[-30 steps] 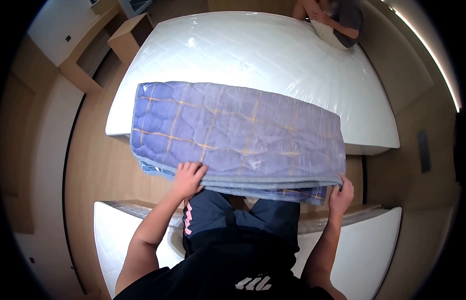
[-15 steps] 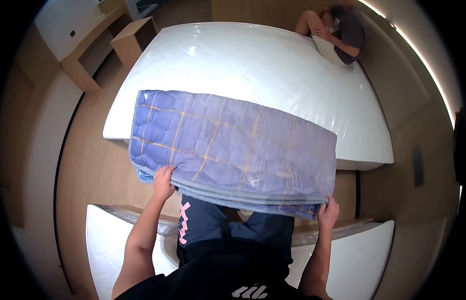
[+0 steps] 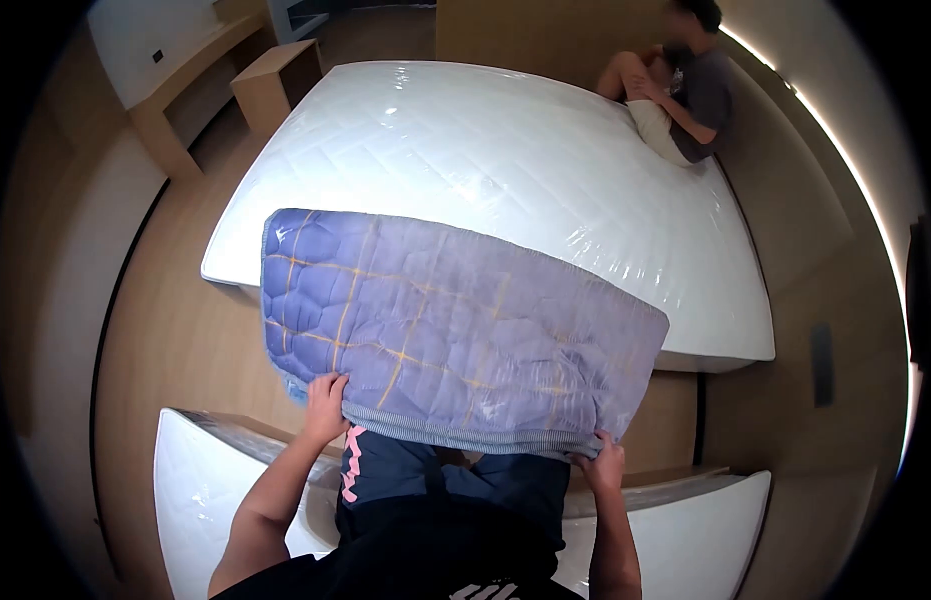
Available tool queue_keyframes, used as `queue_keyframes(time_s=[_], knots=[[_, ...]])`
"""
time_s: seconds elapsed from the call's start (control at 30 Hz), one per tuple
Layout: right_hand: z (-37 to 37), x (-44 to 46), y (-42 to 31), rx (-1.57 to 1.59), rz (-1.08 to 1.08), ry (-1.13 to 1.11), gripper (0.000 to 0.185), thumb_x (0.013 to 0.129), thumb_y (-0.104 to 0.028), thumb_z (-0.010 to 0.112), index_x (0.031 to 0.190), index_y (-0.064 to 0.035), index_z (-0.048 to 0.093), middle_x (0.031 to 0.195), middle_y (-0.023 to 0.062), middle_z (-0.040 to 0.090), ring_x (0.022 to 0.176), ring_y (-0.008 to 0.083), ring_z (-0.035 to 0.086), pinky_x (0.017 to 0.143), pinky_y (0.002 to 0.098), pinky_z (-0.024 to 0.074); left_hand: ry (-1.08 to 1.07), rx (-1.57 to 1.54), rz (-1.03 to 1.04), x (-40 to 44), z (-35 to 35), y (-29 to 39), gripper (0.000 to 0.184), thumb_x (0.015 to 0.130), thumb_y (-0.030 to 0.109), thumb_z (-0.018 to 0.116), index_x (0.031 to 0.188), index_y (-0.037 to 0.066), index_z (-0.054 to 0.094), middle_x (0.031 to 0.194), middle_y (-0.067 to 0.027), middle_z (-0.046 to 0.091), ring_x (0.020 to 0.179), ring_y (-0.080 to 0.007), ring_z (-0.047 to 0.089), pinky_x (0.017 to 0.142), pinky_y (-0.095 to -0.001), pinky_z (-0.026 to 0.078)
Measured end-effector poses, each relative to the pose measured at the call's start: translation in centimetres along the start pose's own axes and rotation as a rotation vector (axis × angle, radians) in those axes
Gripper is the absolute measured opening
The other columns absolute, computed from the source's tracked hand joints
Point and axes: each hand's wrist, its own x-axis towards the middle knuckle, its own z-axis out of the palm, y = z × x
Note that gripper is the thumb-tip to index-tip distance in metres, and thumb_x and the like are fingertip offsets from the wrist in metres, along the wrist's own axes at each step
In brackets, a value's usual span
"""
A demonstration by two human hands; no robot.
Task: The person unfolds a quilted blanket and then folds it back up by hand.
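A folded quilted mattress pad [image 3: 425, 300], blue-purple with yellow grid lines and a striped grey border, spreads out in front of my legs. Its far part lies over the near edge of a white mattress [image 3: 465, 140]. My left hand [image 3: 327, 408] is closed on the near edge of the pad toward its left end. At the right end of the same edge, my right hand [image 3: 602, 460] grips the striped border. The held edge is lifted close to my thighs. A light blue layer peeks out beneath the pad's left corner.
Another white mattress [image 3: 205, 490] in plastic wrap is behind me, showing on both sides of my body. A person [image 3: 685, 95] sits on the far right corner of the front mattress. Wooden furniture [image 3: 275, 85] stands at the back left; a wooden floor [image 3: 175, 310] runs between.
My right hand has moved inward to the left, and the pad's right end has come with it. The held edge sits lower in view, and the camera has shifted slightly.
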Motion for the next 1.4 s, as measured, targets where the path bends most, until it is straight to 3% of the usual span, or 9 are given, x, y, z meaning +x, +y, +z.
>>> queue_keyframes(time_s=[0.23, 0.37, 0.5, 0.6, 0.63, 0.77, 1.07, 1.23, 1.4], knots=[[-0.5, -1.4, -0.3, -0.011, -0.352, 0.03, 0.097, 0.059, -0.035, 0.092, 0.135, 0.0021, 0.046, 0.124, 0.0256, 0.054, 0.116, 0.0441, 0.05, 0.099, 0.0502, 0.0427, 0.106, 0.124, -0.08, 0.6, -0.4, -0.6, 0.075, 0.065, 0.022, 0.08, 0.133, 0.006, 0.052, 0.139, -0.0153, 0.048, 0.13, -0.0347, 0.045, 0.106, -0.0507, 0.03], [2.0, -2.3, 0.4, 0.103, -0.237, 0.052, 0.104, 0.062, -0.03, 0.089, 0.143, 0.0057, 0.034, 0.136, 0.0264, 0.044, 0.127, 0.0467, 0.04, 0.108, 0.0507, 0.0368, 0.168, 0.112, -0.075, 1.0, 1.7, -1.8, 0.055, 0.068, 0.014, 0.075, 0.12, 0.006, 0.061, 0.122, -0.0106, 0.061, 0.121, -0.0301, 0.055, 0.105, -0.0493, 0.033], [3.7, -0.1, 0.0, 0.048, -0.308, 0.231, 0.094, 0.065, -0.019, 0.081, 0.142, 0.0065, 0.035, 0.142, 0.0258, 0.043, 0.132, 0.045, 0.038, 0.113, 0.0491, 0.0324, 0.241, -0.12, -0.179, 1.4, 3.4, -3.2, 0.045, 0.068, 0.016, 0.075, 0.11, 0.005, 0.064, 0.109, -0.0138, 0.066, 0.108, -0.0348, 0.059, 0.097, -0.0441, 0.04], [4.3, 2.4, -1.1, 0.067, -0.056, 0.204, 0.08, 0.065, -0.014, 0.078, 0.135, 0.006, 0.043, 0.137, 0.0284, 0.048, 0.13, 0.044, 0.043, 0.11, 0.0465, 0.0362, 0.296, -0.16, -0.155, 3.0, 2.5, -2.2, 0.041, 0.068, 0.017, 0.075, 0.105, 0.004, 0.065, 0.102, -0.0154, 0.066, 0.1, -0.0375, 0.06, 0.091, -0.0431, 0.044], [3.8, 3.6, -1.9, 0.106, 0.003, 0.219, 0.06, 0.067, -0.013, 0.073, 0.121, 0.0028, 0.053, 0.12, 0.0308, 0.059, 0.117, 0.0466, 0.054, 0.098, 0.0484, 0.0444, 0.297, -0.161, -0.151, 3.3, 2.1, -2.0, 0.041, 0.067, 0.018, 0.076, 0.104, 0.003, 0.064, 0.101, -0.0155, 0.066, 0.098, -0.0377, 0.06, 0.09, -0.0435, 0.044], [-0.4, 5.3, -4.9, 0.448, -0.088, 0.228, 0.039, 0.07, -0.017, 0.072, 0.104, -0.0015, 0.059, 0.092, 0.0261, 0.066, 0.091, 0.0503, 0.061, 0.079, 0.0542, 0.0495, 0.298, -0.174, -0.177, 4.0, 0.1, -1.6, 0.036, 0.067, 0.018, 0.076, 0.096, 0.002, 0.063, 0.093, -0.0169, 0.066, 0.09, -0.039, 0.06, 0.082, -0.0442, 0.045], [-7.4, 1.0, -4.8, -0.027, -0.26, -0.175, 0.04, 0.067, -0.018, 0.078, 0.1, -0.0032, 0.062, 0.09, 0.0234, 0.067, 0.09, 0.0466, 0.064, 0.076, 0.0519, 0.0522, 0.012, -0.243, -0.071, 4.3, -8.3, 3.8, 0.037, 0.062, 0.027, 0.08, 0.086, 0.006, 0.062, 0.085, -0.0157, 0.066, 0.081, -0.0389, 0.062, 0.074, -0.0439, 0.047], [-1.4, -1.3, -4.1, 0.062, -0.387, 0.068, 0.042, 0.065, -0.016, 0.075, 0.102, -0.0042, 0.06, 0.092, 0.0182, 0.063, 0.085, 0.044, 0.062, 0.074, 0.0507, 0.0513, -0.049, -0.354, -0.098, 0.2, -3.0, 4.0, 0.038, 0.061, 0.027, 0.081, 0.085, 0.006, 0.061, 0.086, -0.0152, 0.064, 0.085, -0.0401, 0.06, 0.074, -0.0446, 0.046], [-6.7, 4.6, -4.6, -0.145, -0.349, -0.339, 0.054, 0.068, -0.022, 0.076, 0.117, -0.0059, 0.058, 0.105, 0.0224, 0.067, 0.098, 0.0443, 0.064, 0.083, 0.0503, 0.0526, -0.149, -0.044, 0.047, 3.5, -4.4, 1.1, 0.026, 0.07, 0.024, 0.074, 0.087, 0.008, 0.063, 0.081, -0.0175, 0.065, 0.079, -0.037, 0.065, 0.07, -0.0487, 0.049]])
